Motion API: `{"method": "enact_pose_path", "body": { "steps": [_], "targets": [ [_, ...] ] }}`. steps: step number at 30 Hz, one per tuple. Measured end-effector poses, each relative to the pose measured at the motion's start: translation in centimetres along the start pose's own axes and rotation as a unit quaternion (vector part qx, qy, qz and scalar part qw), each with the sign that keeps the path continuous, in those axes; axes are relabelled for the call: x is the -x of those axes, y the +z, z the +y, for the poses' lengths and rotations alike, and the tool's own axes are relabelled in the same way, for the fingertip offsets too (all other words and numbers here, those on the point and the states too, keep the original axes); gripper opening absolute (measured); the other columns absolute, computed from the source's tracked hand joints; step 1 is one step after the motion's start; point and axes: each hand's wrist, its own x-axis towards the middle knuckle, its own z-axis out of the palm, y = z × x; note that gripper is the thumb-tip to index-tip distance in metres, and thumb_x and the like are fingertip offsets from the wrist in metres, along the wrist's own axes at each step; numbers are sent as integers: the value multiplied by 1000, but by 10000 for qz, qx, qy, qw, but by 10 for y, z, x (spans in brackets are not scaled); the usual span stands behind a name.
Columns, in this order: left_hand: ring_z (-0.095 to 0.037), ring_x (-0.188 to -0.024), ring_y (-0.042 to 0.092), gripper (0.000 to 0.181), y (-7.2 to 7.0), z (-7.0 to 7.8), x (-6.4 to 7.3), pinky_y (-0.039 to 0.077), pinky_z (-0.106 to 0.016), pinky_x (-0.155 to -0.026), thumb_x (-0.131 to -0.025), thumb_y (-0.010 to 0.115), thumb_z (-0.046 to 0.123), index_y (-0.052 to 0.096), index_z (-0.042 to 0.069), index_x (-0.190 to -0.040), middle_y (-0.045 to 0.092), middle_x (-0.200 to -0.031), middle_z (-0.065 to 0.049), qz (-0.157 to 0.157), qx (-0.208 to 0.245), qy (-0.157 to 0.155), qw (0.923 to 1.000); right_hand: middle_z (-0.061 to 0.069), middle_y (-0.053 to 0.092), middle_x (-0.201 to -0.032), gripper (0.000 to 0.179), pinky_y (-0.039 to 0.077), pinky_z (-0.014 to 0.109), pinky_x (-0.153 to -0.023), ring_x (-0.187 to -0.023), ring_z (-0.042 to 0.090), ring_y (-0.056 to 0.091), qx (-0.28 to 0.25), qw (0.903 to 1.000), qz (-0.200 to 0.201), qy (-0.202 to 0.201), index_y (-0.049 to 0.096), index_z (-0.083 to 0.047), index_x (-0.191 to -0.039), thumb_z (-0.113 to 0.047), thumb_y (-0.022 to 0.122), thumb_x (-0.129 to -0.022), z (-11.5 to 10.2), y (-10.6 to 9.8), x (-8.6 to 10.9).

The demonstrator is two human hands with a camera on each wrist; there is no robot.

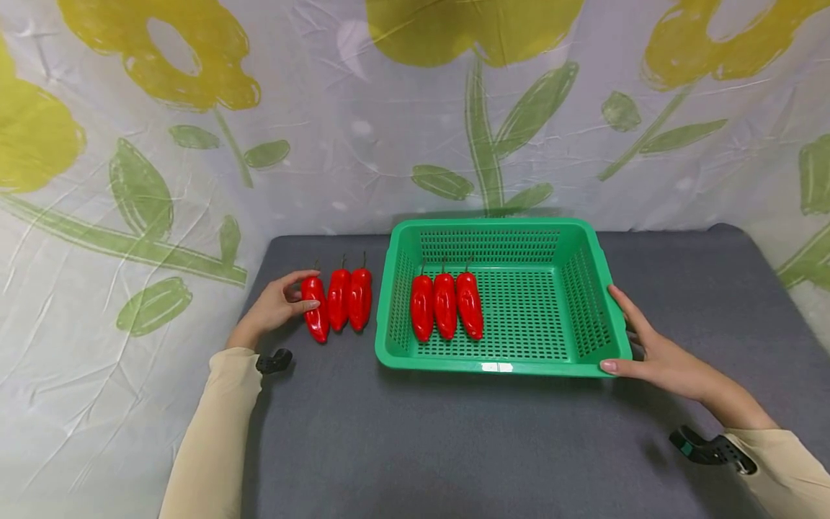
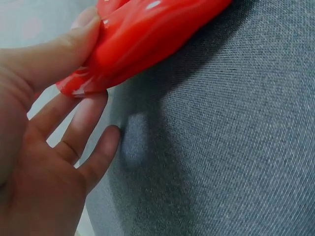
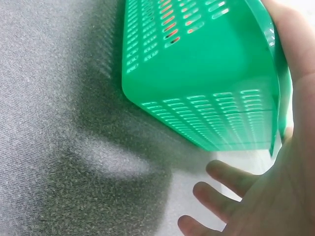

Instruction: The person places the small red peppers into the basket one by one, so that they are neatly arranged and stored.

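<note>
My left hand [image 1: 275,303] pinches a glossy red chili pepper [image 1: 315,311] at the left of the table. In the left wrist view, the thumb lies on one side of that pepper [image 2: 142,39] and fingertips touch its other side. Two more red peppers [image 1: 349,299] lie just right of it, stems pointing away. A green plastic basket [image 1: 431,362] stands to their right, with three red peppers [image 1: 444,305] side by side in its left part. My right hand [image 1: 661,360] holds the basket's near right corner by thumb and forefinger; its other fingers [image 3: 216,199] stand apart from the basket.
The dark grey table [image 1: 454,447] extends in front of the basket and to both sides. Behind it hangs a pale cloth [image 1: 311,144] with yellow flowers and green leaves. The basket's far rim is close to this cloth.
</note>
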Motion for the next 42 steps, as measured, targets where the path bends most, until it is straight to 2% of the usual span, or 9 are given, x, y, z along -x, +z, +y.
{"method": "enact_pose_path", "body": {
  "steps": [3, 7, 10, 15, 23, 28, 34, 38, 42],
  "targets": [
    [-18, -86, 69, 63, 0, -1, 1, 50, -22, -70, -86, 77, 19, 51, 14, -144, 70, -110, -17, 87, -89, -38, 9999, 31, -6, -161, 112, 50, 60, -80, -132, 68, 28, -11, 10000, -11, 12, -23, -42, -153, -19, 69, -91, 0, 0, 0],
    [-9, -70, 58, 62, -1, -4, 2, 46, -25, -62, -86, 78, 21, 53, 15, -142, 67, -96, -12, 193, -183, -34, 9996, 32, -5, -161, 112, 50, 59, -80, -131, 68, 29, -6, 10000, -24, 26, -23, -41, -153, -19, 69, -91, 1, 1, 0],
    [-6, -72, 58, 62, -5, -2, 4, 47, -24, -62, -86, 77, 23, 53, 17, -143, 64, -105, -10, 310, -223, 22, 9993, 33, -3, -161, 112, 50, 59, -80, -131, 68, 30, -19, 10000, -27, 25, -23, -41, -153, -19, 68, -91, 1, 1, 0],
    [-2, -78, 62, 63, -12, 9, 8, 50, -23, -64, -88, 76, 20, 50, 16, -145, 61, -123, -16, 488, -290, 275, 9980, 34, -4, -160, 112, 50, 60, -80, -131, 68, 30, -21, 10000, -38, 34, -23, -41, -153, -19, 68, -91, 2, 2, 0],
    [-7, -83, 58, 64, -25, 39, 10, 48, -19, -67, -89, 74, 17, 48, 16, -147, 62, -124, -15, 595, -429, 644, 9952, 34, -1, -160, 112, 51, 57, -79, -130, 67, 31, -47, 10000, -69, 5, -23, -41, -153, -18, 68, -91, 2, 2, -1],
    [-10, -90, 60, 65, -28, 58, 9, 49, -18, -74, -90, 73, 21, 46, 27, -148, 59, -133, -8, 648, -310, 637, 9954, 34, -1, -160, 113, 50, 58, -80, -130, 67, 31, -57, 9999, -74, -76, -23, -40, -153, -17, 68, -91, 1, 1, -2],
    [-7, -92, 64, 59, -28, 85, 4, 52, -18, -76, -89, 75, 23, 52, 32, -142, 60, -133, 0, 643, 56, 639, 9959, 31, -6, -161, 113, 51, 59, -79, -131, 69, 29, -37, 10000, -22, -24, -23, -42, -153, -18, 69, -91, 0, -1, -1],
    [-10, -93, 62, 58, -24, 104, 2, 51, -20, -77, -87, 76, 28, 54, 36, -140, 61, -134, 3, 651, -7, 743, 9951, 31, -7, -161, 113, 51, 59, -78, -131, 69, 28, 0, 10000, -35, 32, -23, -42, -152, -19, 69, -91, 0, -2, 0],
    [-12, -94, 63, 57, -18, 121, -2, 51, -21, -78, -88, 76, 27, 54, 35, -140, 61, -134, 2, 547, 163, 969, 9937, 31, -8, -161, 113, 50, 60, -78, -131, 70, 27, -14, 10000, -48, 40, -24, -40, -153, -19, 69, -91, -1, -2, 1]
  ]
}}
